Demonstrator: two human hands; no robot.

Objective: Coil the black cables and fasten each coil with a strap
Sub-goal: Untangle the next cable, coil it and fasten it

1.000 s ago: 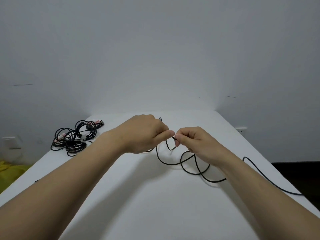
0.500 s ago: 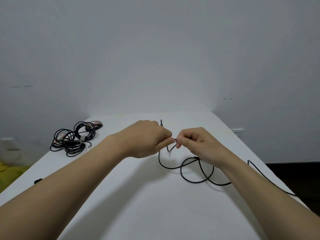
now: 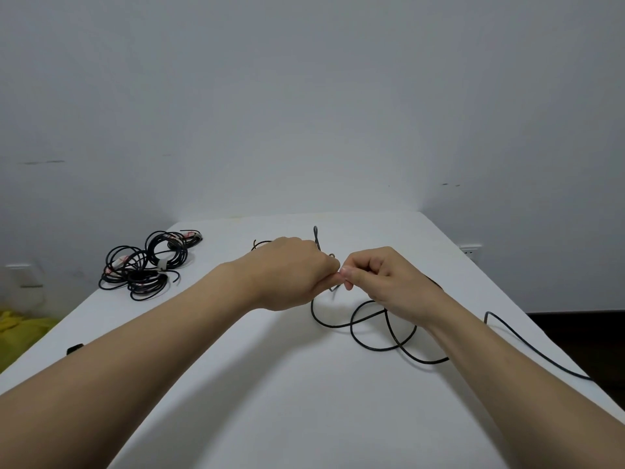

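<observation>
Both hands are meeting fingertip to fingertip above the white table (image 3: 304, 401), fingers curled. The left hand (image 3: 291, 274) and the right hand (image 3: 385, 282) are each pinching the black cable (image 3: 368, 347) between thumb and forefinger, with almost no gap between the two pinches. Below and right of the grip the cable is lying in loose overlapping loops, then trailing off the table's right edge. One end is poking up just beyond the left hand. It is looking thin, light and limp (though springy enough that loops will probably sprawl), so pinching close and feeding short lengths seems wise. Far left of the grip, the strapped coils (image 3: 148, 265) are sitting in a pile.
</observation>
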